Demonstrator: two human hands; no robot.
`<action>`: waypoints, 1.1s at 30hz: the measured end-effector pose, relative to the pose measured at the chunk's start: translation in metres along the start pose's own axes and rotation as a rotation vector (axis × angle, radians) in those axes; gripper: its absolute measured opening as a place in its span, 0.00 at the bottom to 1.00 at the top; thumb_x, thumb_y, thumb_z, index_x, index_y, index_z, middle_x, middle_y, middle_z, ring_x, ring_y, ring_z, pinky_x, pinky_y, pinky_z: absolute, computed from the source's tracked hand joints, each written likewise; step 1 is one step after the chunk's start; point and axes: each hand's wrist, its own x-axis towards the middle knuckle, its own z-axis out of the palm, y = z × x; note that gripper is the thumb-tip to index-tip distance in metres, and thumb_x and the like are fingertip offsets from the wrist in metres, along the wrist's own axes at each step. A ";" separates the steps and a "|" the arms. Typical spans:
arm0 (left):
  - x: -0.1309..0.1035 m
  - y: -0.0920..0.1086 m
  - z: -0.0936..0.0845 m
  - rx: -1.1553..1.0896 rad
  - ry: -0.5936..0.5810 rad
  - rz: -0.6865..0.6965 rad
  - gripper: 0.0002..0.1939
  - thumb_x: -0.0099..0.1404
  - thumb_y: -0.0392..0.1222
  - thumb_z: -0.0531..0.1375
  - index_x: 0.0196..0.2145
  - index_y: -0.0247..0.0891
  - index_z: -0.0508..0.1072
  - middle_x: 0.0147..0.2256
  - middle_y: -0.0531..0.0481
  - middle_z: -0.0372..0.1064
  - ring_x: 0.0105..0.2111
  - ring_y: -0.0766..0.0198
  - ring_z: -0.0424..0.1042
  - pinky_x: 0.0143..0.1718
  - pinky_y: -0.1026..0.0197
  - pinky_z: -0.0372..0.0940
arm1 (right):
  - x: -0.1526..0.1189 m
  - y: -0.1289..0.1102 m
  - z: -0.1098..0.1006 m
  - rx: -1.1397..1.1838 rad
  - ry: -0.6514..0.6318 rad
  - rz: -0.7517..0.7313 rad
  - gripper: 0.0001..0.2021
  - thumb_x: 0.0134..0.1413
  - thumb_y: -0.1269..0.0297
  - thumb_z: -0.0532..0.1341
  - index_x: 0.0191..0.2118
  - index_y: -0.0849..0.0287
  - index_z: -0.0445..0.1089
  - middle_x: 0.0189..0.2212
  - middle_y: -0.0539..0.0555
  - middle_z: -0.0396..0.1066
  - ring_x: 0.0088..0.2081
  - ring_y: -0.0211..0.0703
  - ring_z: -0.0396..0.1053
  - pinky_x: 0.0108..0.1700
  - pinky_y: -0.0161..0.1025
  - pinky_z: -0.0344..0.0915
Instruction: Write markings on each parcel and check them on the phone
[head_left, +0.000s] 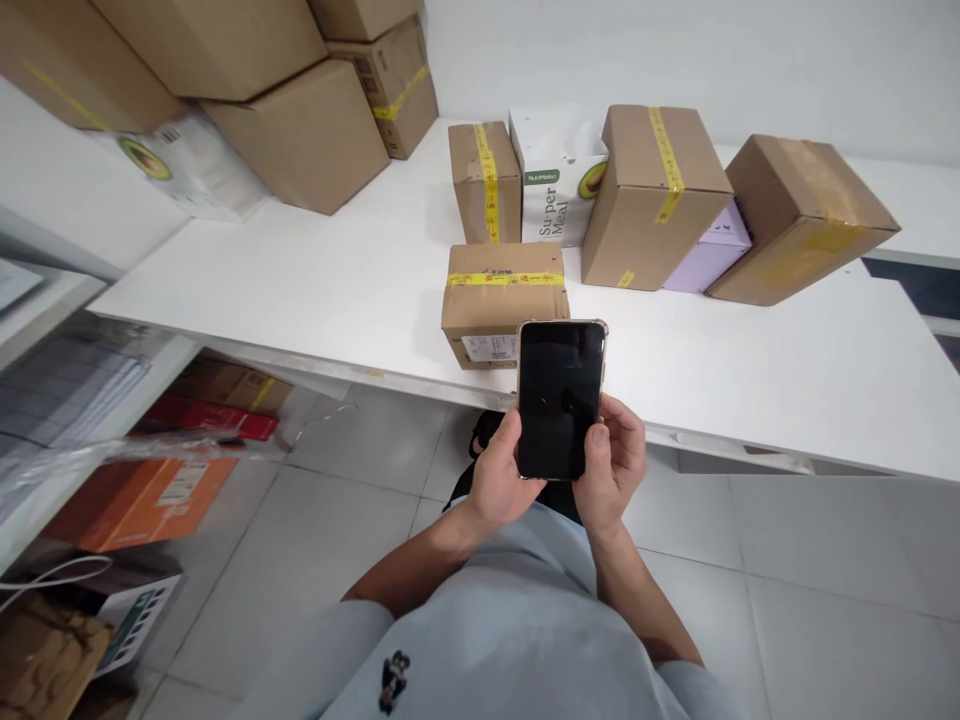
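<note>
White tabletop (337, 270) ahead, phone (561, 400) pointing lengthwise toward it.

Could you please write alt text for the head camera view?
Left hand and right hand hold a dark-screened phone before a white desk bearing taped cardboard boxes and a white "Super Meal" box.
</note>
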 end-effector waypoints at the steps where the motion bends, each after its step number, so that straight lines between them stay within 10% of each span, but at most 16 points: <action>1: 0.000 0.001 0.001 -0.008 0.007 0.000 0.27 0.70 0.58 0.56 0.59 0.40 0.71 0.57 0.43 0.73 0.65 0.46 0.63 0.65 0.43 0.60 | 0.000 0.000 0.001 0.007 -0.011 -0.015 0.15 0.62 0.56 0.60 0.52 0.52 0.69 0.45 0.54 0.76 0.44 0.42 0.76 0.46 0.44 0.74; 33: 0.010 0.013 0.020 -0.068 0.309 -0.001 0.23 0.75 0.52 0.49 0.53 0.35 0.75 0.43 0.43 0.80 0.56 0.49 0.74 0.61 0.45 0.65 | 0.008 0.005 0.014 0.135 -0.049 0.035 0.14 0.63 0.57 0.60 0.52 0.52 0.68 0.45 0.54 0.75 0.44 0.41 0.75 0.45 0.41 0.73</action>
